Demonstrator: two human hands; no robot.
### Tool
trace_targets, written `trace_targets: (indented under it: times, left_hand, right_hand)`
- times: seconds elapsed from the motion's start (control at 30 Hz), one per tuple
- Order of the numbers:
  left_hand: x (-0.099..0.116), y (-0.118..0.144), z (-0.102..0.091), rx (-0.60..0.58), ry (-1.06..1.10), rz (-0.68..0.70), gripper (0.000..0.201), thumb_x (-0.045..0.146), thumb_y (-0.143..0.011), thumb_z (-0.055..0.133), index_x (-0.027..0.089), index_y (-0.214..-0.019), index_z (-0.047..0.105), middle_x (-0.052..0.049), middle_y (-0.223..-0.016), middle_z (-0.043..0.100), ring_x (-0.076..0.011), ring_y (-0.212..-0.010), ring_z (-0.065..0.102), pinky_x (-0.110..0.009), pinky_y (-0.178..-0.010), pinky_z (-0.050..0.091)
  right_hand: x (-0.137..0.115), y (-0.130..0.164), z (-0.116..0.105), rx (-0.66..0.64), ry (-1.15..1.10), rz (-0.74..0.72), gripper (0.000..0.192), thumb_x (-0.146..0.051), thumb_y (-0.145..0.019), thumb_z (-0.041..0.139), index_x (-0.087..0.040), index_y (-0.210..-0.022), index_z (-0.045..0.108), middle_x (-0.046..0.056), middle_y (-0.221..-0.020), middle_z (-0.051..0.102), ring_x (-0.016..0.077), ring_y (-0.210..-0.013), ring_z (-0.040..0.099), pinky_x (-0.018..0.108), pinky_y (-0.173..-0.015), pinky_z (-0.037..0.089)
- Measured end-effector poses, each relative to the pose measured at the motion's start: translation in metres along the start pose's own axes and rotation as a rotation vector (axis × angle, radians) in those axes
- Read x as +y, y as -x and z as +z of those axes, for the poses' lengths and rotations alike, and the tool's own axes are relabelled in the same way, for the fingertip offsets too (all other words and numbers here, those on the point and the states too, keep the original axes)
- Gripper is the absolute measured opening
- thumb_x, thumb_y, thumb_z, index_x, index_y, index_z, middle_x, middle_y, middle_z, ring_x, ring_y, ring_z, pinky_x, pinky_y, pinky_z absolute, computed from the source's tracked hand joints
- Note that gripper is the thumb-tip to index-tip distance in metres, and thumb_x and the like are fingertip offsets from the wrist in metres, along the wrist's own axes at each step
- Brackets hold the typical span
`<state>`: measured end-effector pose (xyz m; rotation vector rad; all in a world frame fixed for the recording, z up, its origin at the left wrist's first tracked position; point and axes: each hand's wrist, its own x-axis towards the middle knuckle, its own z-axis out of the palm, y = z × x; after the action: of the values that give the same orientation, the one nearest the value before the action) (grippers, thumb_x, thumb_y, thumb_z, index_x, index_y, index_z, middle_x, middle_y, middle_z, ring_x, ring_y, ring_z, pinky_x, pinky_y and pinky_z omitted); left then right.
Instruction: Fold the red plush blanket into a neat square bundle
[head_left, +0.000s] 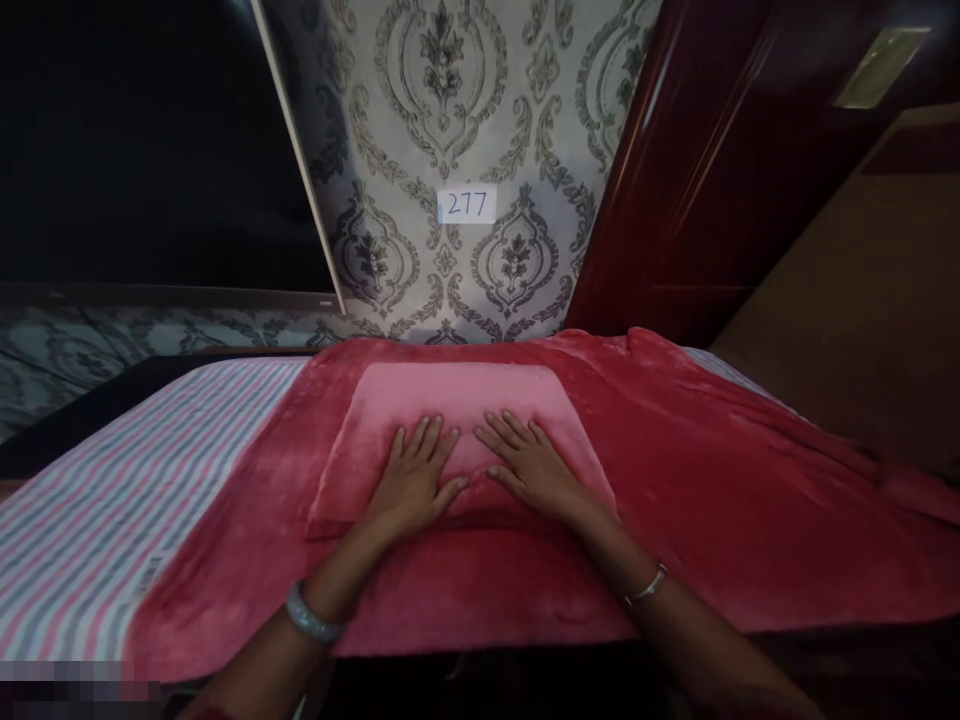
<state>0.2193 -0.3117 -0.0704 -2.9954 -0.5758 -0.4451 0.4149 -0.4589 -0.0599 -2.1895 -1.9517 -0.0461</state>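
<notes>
Hands (472, 475) flat on plush pink rectangular folded towel (461, 400); fuzzy red blanket (675, 500) beneath.

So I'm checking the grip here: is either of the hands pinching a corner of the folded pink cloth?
No, the left hand and right hand both lie flat, palms down, on the folded pink cloth.

We see a striped sheet (112, 490) covering the bed on our left. Behind it stands damask-patterned wallpaper (450, 120) bearing a small white label (466, 204) reading 277, with a dark red wooden door (712, 170) to the right.
</notes>
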Motion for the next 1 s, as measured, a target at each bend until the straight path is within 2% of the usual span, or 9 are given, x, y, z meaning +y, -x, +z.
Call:
trace_targets:
  times: [0.1,0.23,0.33,0.4,0.47,0.6,0.73,0.87,1.0]
  left_hand:
    - [0.001,-0.004,-0.004,-0.018,0.003,0.001,0.069,0.053,-0.098,0.047,0.022,-0.158,0.033,-0.015,-0.165,0.026,-0.0345,-0.153,0.024,-0.063,-0.121,0.021]
    - [0.000,-0.005,-0.020,-0.095,0.001,-0.042,0.069,0.056,-0.098,0.047,0.022,-0.157,0.036,-0.016,-0.164,0.028,-0.0348,-0.153,0.024,-0.064,-0.121,0.022]
    - [-0.016,0.002,-0.034,-0.119,-0.036,-0.162,0.069,0.059,-0.097,0.045,0.020,-0.154,0.041,-0.018,-0.163,0.030,-0.0365,-0.153,0.024,-0.065,-0.121,0.021]
    - [-0.030,0.009,-0.040,-0.119,-0.062,-0.266,0.068,0.058,-0.098,0.043,0.019,-0.154,0.042,-0.018,-0.162,0.030,-0.0360,-0.153,0.024,-0.066,-0.120,0.022]
    - [-0.039,0.015,-0.041,-0.115,-0.082,-0.338,0.066,0.055,-0.100,0.040,0.019,-0.155,0.040,-0.017,-0.164,0.029,-0.0339,-0.153,0.023,-0.066,-0.119,0.026]
    - [-0.041,0.021,-0.037,-0.111,-0.114,-0.378,0.065,0.051,-0.102,0.035,0.016,-0.157,0.036,-0.016,-0.165,0.025,-0.0305,-0.155,0.020,-0.061,-0.114,0.037]
    - [-0.037,0.019,-0.037,-0.131,-0.089,-0.375,0.065,0.050,-0.101,0.035,0.016,-0.157,0.036,-0.014,-0.166,0.023,-0.0310,-0.155,0.019,-0.060,-0.110,0.043]
    - [-0.041,0.025,-0.041,-0.067,-0.067,-0.344,0.059,0.043,-0.102,0.037,0.015,-0.152,0.044,-0.016,-0.163,0.032,-0.0317,-0.152,0.027,-0.058,-0.112,0.042]
    - [-0.054,0.052,-0.038,0.016,-0.049,-0.345,0.056,0.041,-0.102,0.033,0.013,-0.148,0.050,-0.016,-0.159,0.040,-0.0334,-0.150,0.032,-0.059,-0.117,0.036]
  right_hand:
    - [-0.001,-0.002,0.001,0.038,-0.004,0.001,0.057,-0.049,-0.106,0.039,-0.034,-0.160,0.027,0.003,-0.167,0.018,0.0282,-0.155,0.012,0.062,-0.121,0.020]
    - [0.008,0.000,-0.003,0.027,0.018,0.051,0.055,-0.050,-0.106,0.037,-0.034,-0.159,0.032,0.003,-0.166,0.022,0.0276,-0.154,0.016,0.062,-0.121,0.018]
    - [0.032,0.008,-0.002,0.042,0.048,0.207,0.055,-0.053,-0.105,0.037,-0.033,-0.157,0.037,0.005,-0.165,0.025,0.0304,-0.153,0.018,0.066,-0.119,0.019]
    - [0.052,0.016,0.004,0.065,0.029,0.308,0.056,-0.055,-0.105,0.035,-0.034,-0.157,0.036,0.004,-0.166,0.023,0.0319,-0.153,0.019,0.067,-0.116,0.027]
    - [0.069,0.024,0.014,0.103,-0.009,0.347,0.058,-0.055,-0.105,0.033,-0.032,-0.157,0.036,0.004,-0.166,0.022,0.0322,-0.153,0.019,0.064,-0.114,0.033]
    - [0.085,0.030,0.033,0.198,-0.061,0.298,0.060,-0.054,-0.105,0.031,-0.026,-0.157,0.038,0.008,-0.165,0.024,0.0306,-0.153,0.020,0.059,-0.118,0.031]
    - [0.087,0.029,0.036,0.228,-0.128,0.284,0.061,-0.056,-0.104,0.032,-0.026,-0.156,0.041,0.009,-0.164,0.027,0.0305,-0.152,0.023,0.059,-0.119,0.030]
    - [0.090,0.032,0.030,0.245,-0.246,0.273,0.063,-0.058,-0.102,0.036,-0.024,-0.154,0.044,0.010,-0.163,0.029,0.0298,-0.151,0.028,0.057,-0.120,0.029]
    - [0.085,0.053,0.026,0.263,-0.353,0.262,0.063,-0.059,-0.102,0.035,-0.023,-0.154,0.045,0.012,-0.164,0.027,0.0284,-0.151,0.028,0.054,-0.122,0.026]
